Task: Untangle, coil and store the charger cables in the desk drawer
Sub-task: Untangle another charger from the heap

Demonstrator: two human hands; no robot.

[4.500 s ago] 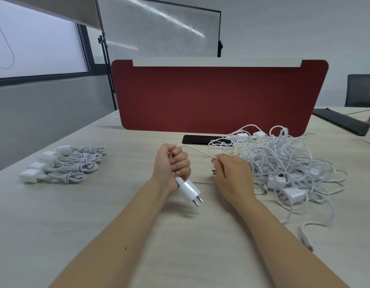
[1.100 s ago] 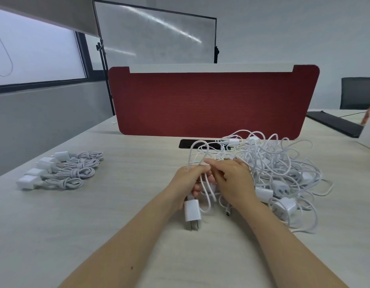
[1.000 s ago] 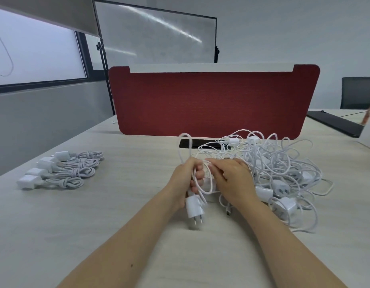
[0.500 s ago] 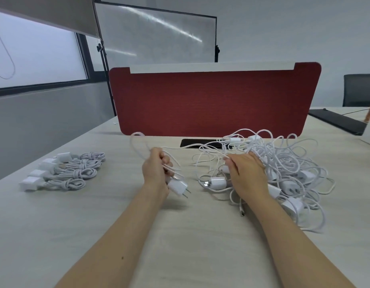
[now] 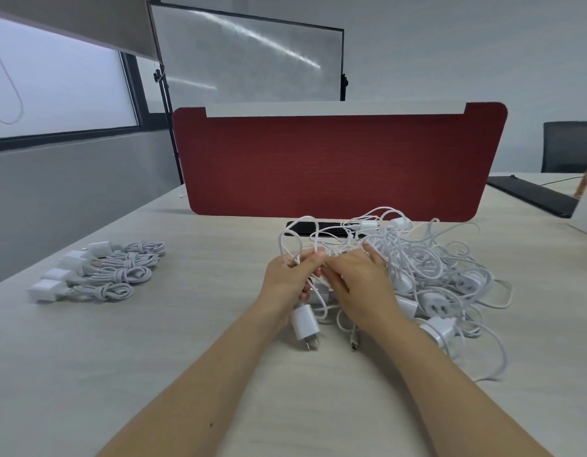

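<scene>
Cable held at the edge of the tangle, before the divider

Both forearms are stretched forward over the bench (image 5: 186, 341), and the hands are brought together in front of the middle of the red divider (image 5: 338, 163). The left hand (image 5: 290, 278) is curled round loops of a white cable (image 5: 280, 241), which rise above its fingers; its plug (image 5: 305, 323) hangs just below the hand, prongs toward the camera. The right hand (image 5: 358, 285) is laid back-up against the left, its fingers reaching to the same cable; whether the cable is pinched there cannot be told, since the fingertips are hidden. The tangle (image 5: 433, 268) of white cables and plugs is heaped in front of the divider's right half, touching the right hand. Four coils (image 5: 120, 272), each with its plug, are laid in a row well left of the divider, nearer the camera.
</scene>
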